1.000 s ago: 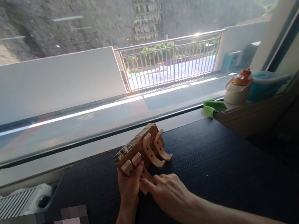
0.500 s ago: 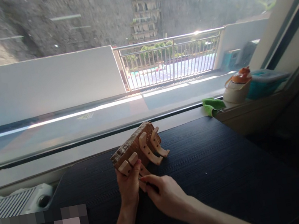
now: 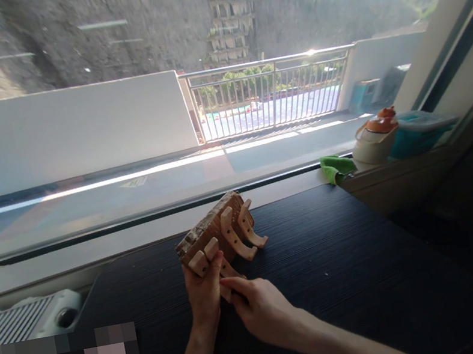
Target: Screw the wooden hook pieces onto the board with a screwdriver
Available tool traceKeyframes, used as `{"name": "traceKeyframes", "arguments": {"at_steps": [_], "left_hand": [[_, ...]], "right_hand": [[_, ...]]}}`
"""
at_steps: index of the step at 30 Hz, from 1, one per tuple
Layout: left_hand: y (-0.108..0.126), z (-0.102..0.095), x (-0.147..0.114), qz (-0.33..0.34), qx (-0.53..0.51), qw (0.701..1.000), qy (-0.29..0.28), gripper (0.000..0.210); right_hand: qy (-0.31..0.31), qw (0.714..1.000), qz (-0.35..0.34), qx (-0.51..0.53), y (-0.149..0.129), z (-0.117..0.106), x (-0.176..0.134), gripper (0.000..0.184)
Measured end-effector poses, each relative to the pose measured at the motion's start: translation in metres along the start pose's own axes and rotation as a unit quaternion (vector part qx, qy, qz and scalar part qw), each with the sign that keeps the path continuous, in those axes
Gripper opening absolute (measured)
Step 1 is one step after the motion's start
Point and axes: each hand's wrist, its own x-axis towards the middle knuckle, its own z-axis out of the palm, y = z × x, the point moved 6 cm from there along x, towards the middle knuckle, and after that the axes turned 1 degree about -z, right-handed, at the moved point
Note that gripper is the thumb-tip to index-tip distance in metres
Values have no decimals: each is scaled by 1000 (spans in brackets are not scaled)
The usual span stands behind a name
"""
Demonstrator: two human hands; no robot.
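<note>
Tilted over the dark table is a brown block (image 3: 221, 223) with a rough, shiny top edge, perhaps cardboard. Several pale wooden hooks with dark screw holes stand along its front. Two of them, a curved wooden hook (image 3: 234, 235) and another wooden hook (image 3: 248, 223), show clearly on the right side. My left hand (image 3: 205, 295) grips the block's left end, its thumb pressed on a left-hand hook. My right hand (image 3: 259, 307) is closed, fingertips at the lower end of the left hooks; what lies inside its fingers is hidden.
A black table (image 3: 328, 283) spreads beneath my hands, reaching the window sill. On the sill at right are a green cloth (image 3: 336, 168), a cream bottle with orange lid (image 3: 374, 140) and a teal container (image 3: 421, 132). A white ridged appliance (image 3: 28, 320) sits at left; below it is a pixelated area.
My right hand has turned slightly at the lower end of the hooks. The block and my left hand stay nearly where they were.
</note>
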Motion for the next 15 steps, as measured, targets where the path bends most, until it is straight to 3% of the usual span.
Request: {"name": "traceKeyframes", "arguments": {"at_steps": [3, 5, 7, 9, 12, 15], "left_hand": [[-1, -1, 2, 12, 17, 1000, -6, 52], [-2, -2, 2, 18, 27, 999, -8, 51], [-1, -2, 2, 22, 34, 999, -7, 52], [-1, -3, 1, 23, 38, 999, -6, 52], [-1, -3, -1, 16, 41, 999, -7, 51], [-2, -3, -2, 6, 40, 999, -7, 52]], "right_hand": [[-39, 972, 122, 199, 19, 12, 1, 40], [-50, 962, 139, 231, 21, 13, 1, 42], [-22, 985, 79, 154, 13, 3, 2, 38], [-8, 1000, 5, 11, -1, -7, 0, 34], [-37, 982, -46, -177, -15, -10, -4, 34], [-48, 971, -65, -226, -18, -6, -5, 37]]}}
